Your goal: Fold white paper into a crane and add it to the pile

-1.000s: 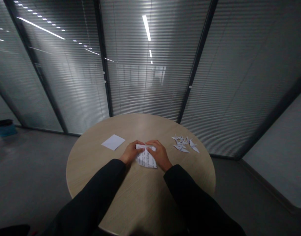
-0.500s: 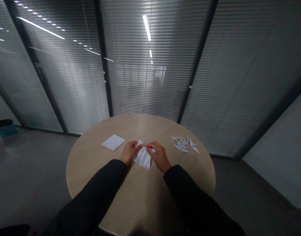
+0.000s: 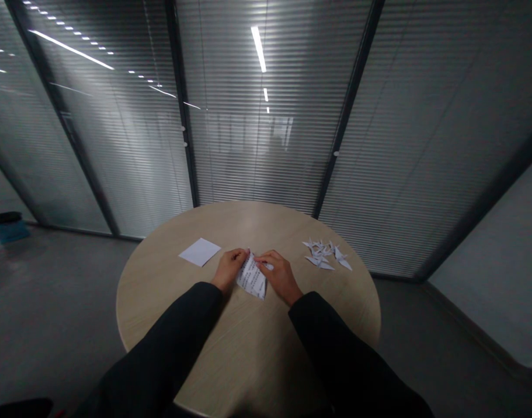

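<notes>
White folded paper with dark print [image 3: 252, 280] sits between both hands over the round pale-wood table [image 3: 155, 278], long axis roughly 11-to-5. Left hand [image 3: 229, 269] pinches its 12 o'clock tip; right hand [image 3: 280, 275] pinches its 1 o'clock edge, neither nearer.

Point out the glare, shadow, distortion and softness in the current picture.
Head view: bright streaks, probably reflections, glare across the glass wall; head view: shadow darkens the near side of the round table; head view: dark frames splay toward the top, wide-angle fashion; head view: print on the handled paper is too small to read.
</notes>
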`<state>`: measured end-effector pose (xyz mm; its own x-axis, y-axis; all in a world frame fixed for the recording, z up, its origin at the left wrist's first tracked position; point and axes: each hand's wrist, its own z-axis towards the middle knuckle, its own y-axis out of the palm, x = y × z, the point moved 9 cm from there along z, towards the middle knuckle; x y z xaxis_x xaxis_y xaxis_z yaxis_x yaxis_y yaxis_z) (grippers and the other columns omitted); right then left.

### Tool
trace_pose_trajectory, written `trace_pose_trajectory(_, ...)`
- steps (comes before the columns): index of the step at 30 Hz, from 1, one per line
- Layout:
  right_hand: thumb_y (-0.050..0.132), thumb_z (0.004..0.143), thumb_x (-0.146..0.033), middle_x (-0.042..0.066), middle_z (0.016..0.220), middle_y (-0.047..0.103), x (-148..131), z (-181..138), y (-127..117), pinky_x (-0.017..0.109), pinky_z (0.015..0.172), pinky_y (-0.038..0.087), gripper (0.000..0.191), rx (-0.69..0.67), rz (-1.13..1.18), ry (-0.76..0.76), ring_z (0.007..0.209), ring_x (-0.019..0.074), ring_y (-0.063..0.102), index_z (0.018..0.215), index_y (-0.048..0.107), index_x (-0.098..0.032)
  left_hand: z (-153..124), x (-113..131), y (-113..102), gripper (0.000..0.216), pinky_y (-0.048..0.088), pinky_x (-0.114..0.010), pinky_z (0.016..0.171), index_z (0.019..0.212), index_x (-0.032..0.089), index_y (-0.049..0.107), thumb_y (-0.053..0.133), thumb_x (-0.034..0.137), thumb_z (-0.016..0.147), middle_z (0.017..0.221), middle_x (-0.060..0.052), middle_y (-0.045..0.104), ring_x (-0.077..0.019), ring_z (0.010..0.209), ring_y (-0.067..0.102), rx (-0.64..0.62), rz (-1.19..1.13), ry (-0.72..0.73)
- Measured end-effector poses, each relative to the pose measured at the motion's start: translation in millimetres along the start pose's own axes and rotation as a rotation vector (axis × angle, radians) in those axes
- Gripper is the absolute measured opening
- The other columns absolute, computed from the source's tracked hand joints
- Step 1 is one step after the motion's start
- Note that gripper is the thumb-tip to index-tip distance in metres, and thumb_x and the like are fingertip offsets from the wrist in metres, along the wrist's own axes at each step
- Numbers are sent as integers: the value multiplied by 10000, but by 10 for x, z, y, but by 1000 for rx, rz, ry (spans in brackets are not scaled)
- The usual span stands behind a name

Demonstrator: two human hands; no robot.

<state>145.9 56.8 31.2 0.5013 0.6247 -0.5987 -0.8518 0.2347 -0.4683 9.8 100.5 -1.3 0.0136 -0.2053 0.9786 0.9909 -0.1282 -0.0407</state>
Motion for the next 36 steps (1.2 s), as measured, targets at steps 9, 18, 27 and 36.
trace_pose_trajectory(9, 598, 812, -273, 60, 902, 667, 222, -2, -167, 306, 736, 521, 163, 160, 113, 152, 835, 182, 638, 886, 730, -214, -74, -185, 218, 271, 501, -211, 587, 818, 103, 627, 457, 284, 925, 715, -75, 656, -112, 593, 596, -107, -619, -377)
trace_pose_trajectory(18, 654, 771, -288, 52, 953, 649, 263, -13, -152, 335, 838, 501, 189, 171, 113, 164, 901, 190, 624, 938, 710, -220, -137, -185, 383, 233, 536, -236, 690, 924, 89, 599, 453, 269, 938, 863, -101, 661, -132, 720, 635, -249, -704, -396)
trace_pose_trajectory(27, 730, 689, -289, 51, 1009, 553, 202, -30, -168, 338, 791, 517, 390, 206, -6, 182, 842, 181, 583, 1070, 659, -247, -224, -182, 513, 259, 548, -262, 693, 1002, 95, 596, 452, 301, 938, 854, -106, 667, -129, 676, 635, -316, -733, -462)
trace_pose_trajectory(36, 738, 680, -326, 53, 1017, 522, 244, -52, -218, 337, 775, 517, 438, 269, -70, 209, 843, 184, 579, 1098, 642, -239, -233, -123, 539, 212, 537, -254, 743, 981, 70, 614, 481, 225, 923, 888, -132, 677, -162, 792, 656, -307, -703, -412)
